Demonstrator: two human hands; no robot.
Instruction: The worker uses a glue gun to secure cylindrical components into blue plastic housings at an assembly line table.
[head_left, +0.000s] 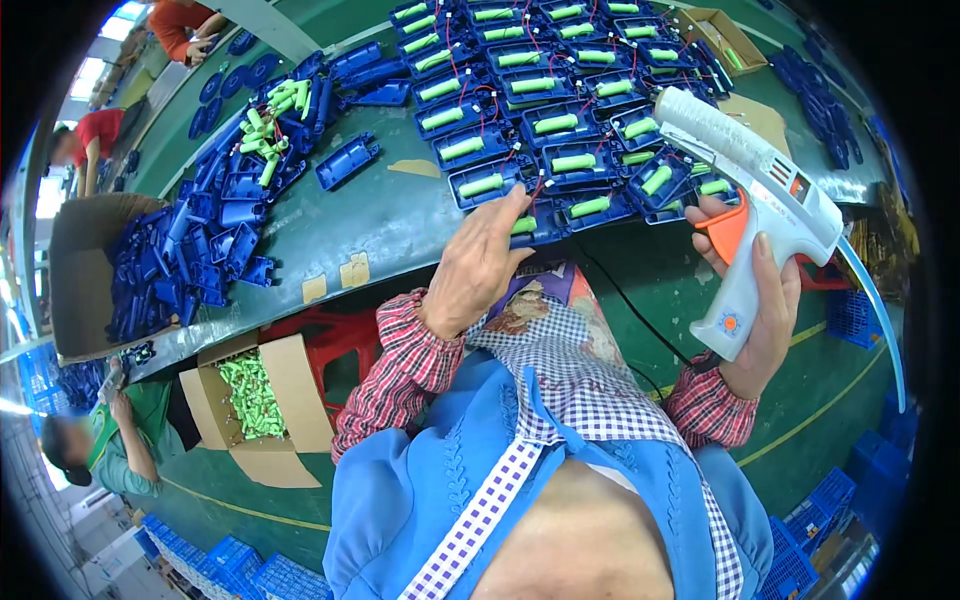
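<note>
At frame right, the right hand (772, 325) is wrapped round a glue gun (790, 205); mid-frame, the half-open left hand (475, 268) has fingertips at a blue casing (510, 175) near the edge of the desk (395, 218), whose green top shows leftward.

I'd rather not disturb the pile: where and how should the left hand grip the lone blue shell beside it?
Probably across its long sides at the middle, coming from the near right: the blue shell is long and narrow, lies by itself, and has bare table on that side, while the pile lies to its left.
</note>
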